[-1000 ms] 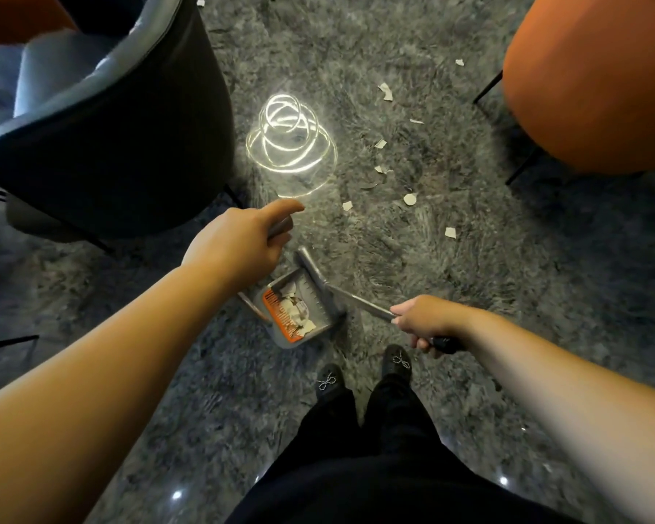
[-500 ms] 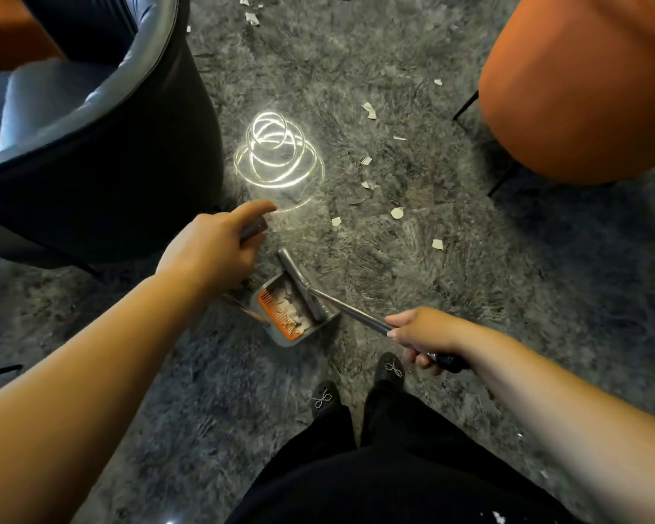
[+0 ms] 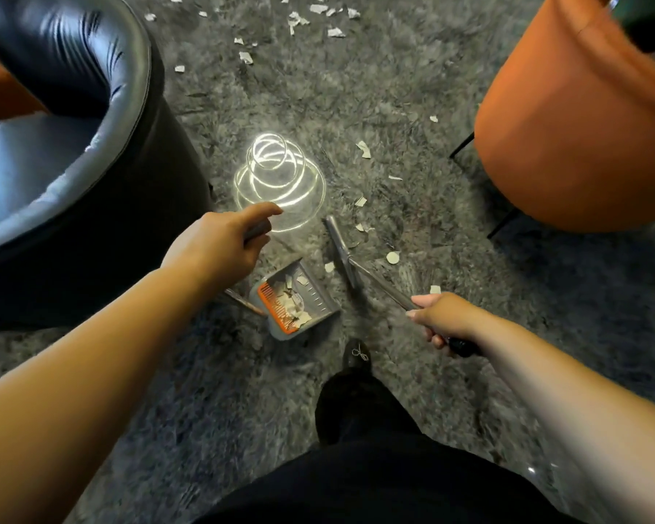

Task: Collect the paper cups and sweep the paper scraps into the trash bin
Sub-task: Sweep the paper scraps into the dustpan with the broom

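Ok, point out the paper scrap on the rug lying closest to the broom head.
The small scrap just left of the broom head, between it and the dustpan. The round scrap and others lie farther off.

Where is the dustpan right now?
In the head view the dustpan sits on the grey carpet at the middle, just below the left hand, with the broom head to its right.

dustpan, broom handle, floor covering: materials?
Dustpan: looks like grey moulded plastic, matte, with an orange comb edge.
Broom handle: likely metal, thin and shiny; the grip in the right hand is black, material unclear.
Carpet: grey shaggy pile, fibres visibly tufted.
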{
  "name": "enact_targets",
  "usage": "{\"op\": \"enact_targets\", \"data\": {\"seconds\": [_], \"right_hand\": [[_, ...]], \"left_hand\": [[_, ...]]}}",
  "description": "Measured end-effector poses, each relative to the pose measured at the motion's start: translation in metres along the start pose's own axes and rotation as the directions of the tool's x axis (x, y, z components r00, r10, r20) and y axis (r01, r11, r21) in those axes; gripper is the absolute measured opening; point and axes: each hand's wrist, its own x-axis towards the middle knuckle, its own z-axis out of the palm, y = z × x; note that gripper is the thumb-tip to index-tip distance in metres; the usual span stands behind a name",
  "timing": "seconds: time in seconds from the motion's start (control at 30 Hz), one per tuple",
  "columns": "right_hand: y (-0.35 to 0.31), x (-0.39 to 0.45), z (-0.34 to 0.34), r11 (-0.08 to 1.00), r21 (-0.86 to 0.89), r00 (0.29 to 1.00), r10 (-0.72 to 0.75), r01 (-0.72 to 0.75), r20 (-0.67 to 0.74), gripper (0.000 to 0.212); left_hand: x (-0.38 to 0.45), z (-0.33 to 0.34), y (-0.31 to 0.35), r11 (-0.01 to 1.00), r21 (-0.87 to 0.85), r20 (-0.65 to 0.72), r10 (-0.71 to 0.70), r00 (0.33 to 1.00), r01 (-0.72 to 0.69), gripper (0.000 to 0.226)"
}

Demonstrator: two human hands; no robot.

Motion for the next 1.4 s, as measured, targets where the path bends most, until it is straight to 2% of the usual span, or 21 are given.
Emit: {"op": "enact_targets", "data": {"seconds": [0.27,0.47,0.57,0.77,0.9,1.13,1.3,1.4], "right_hand": [[-0.066,0.067,-0.044,0.994,-0.106,0.999,0.032,-0.031,0.003,0.057],[-0.091,0.07,-0.017,0.969,-0.245,0.996,0.039,-0.019,0.078,0.041],[-0.102,0.059,0.006,0.957,-0.288,0.993,0.062,-0.03,0.1,0.04],[-0.114,0.04,0.043,0.981,-0.172,0.978,0.122,-0.093,0.167,0.042],[-0.116,0.027,0.052,0.989,-0.019,0.974,0.15,-0.149,0.171,0.042],[-0.116,0.014,0.059,0.988,0.091,0.989,0.122,-0.129,0.082,0.054],[-0.121,0.035,0.06,0.986,0.119,0.993,0.118,-0.116,-0.01,0.058],[-0.125,0.054,0.06,0.98,0.142,0.99,0.14,-0.136,-0.017,0.059]], "left_hand": [[0.105,-0.011,-0.001,0.994,0.071,0.073,0.076,0.994,-0.082,0.044],[0.144,-0.018,-0.021,0.985,0.085,0.092,0.142,0.986,-0.15,0.045],[0.156,-0.024,-0.03,0.984,0.038,0.085,0.169,0.982,-0.173,0.044],[0.171,-0.03,-0.046,0.982,0.02,0.16,0.181,0.97,-0.187,0.044],[0.175,-0.037,-0.055,0.969,0.009,0.2,0.239,0.95,-0.246,0.044],[0.18,-0.047,-0.07,0.962,-0.003,0.218,0.269,0.938,-0.275,0.045],[0.185,-0.047,-0.076,0.949,0.033,0.221,0.301,0.928,-0.315,0.045],[0.187,-0.045,-0.078,0.946,0.032,0.215,0.308,0.927,-0.322,0.045]]}}
